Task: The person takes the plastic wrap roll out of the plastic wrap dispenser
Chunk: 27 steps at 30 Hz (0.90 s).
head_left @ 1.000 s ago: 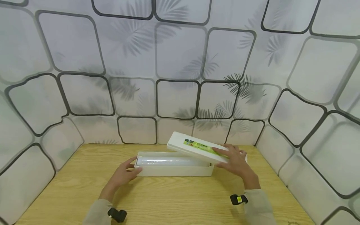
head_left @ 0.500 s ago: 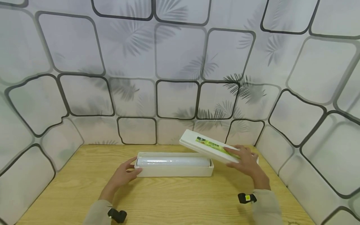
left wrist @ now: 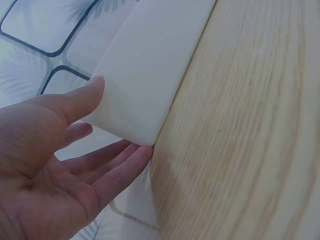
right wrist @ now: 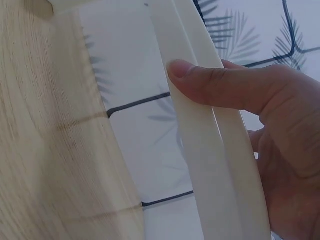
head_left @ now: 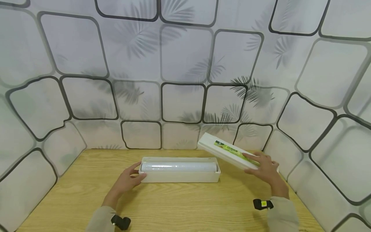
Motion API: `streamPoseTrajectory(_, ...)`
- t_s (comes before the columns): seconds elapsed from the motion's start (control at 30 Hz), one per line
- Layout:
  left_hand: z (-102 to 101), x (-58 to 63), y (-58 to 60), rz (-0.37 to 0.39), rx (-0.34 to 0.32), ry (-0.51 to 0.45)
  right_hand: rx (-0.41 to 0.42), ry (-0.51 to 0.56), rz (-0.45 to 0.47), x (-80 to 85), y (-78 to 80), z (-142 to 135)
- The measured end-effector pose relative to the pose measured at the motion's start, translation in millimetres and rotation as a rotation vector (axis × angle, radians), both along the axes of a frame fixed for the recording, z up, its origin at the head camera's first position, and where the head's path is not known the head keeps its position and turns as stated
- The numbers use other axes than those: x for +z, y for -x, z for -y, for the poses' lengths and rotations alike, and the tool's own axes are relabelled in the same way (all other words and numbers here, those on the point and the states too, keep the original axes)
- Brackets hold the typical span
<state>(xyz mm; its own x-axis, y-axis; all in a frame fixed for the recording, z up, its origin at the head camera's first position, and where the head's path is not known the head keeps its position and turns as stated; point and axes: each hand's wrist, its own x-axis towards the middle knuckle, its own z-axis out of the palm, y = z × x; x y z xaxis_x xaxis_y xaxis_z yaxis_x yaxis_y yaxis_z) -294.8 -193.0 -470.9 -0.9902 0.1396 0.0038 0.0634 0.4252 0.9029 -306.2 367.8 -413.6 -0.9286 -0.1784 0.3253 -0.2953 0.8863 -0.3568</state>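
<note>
A long white cling film box (head_left: 179, 177) sits uncovered on the table. Inside it lies a shiny, pale roll of cling film (head_left: 179, 167). My left hand (head_left: 127, 181) holds the box's left end; in the left wrist view its thumb lies on the white wall (left wrist: 145, 70) and the fingertips touch the end and lower corner. Up to the right, my right hand (head_left: 265, 169) grips the white lid (head_left: 211, 143) with its green label, tilted with its left end higher. The right wrist view shows the thumb pressed on the lid's side (right wrist: 187, 130); the other fingers are mostly hidden behind it.
The wooden table (head_left: 174, 209) spreads out in front of the box. Behind and to both sides stands a pale wall covering (head_left: 182, 103) with dark rounded outlines and leaf prints. Each wrist carries a small black camera (head_left: 120, 222).
My right hand has moved right with the lid, taking it away from over the box, so the whole roll now shows. The left hand and the box have stayed put.
</note>
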Motion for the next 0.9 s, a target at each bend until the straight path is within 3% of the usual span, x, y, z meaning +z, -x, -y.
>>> streamPoseTrajectory(0.53, -1, 3.2, -1.1, -0.001, -0.008, 0.007, -0.12, -0.026, 0.1, -5.5, -10.3, -44)
streamPoseTrajectory(0.9, -1, 3.8, -2.7, 0.001, -0.003, -0.001, -0.16, -0.029, 0.15, -11.7, -13.9, -55)
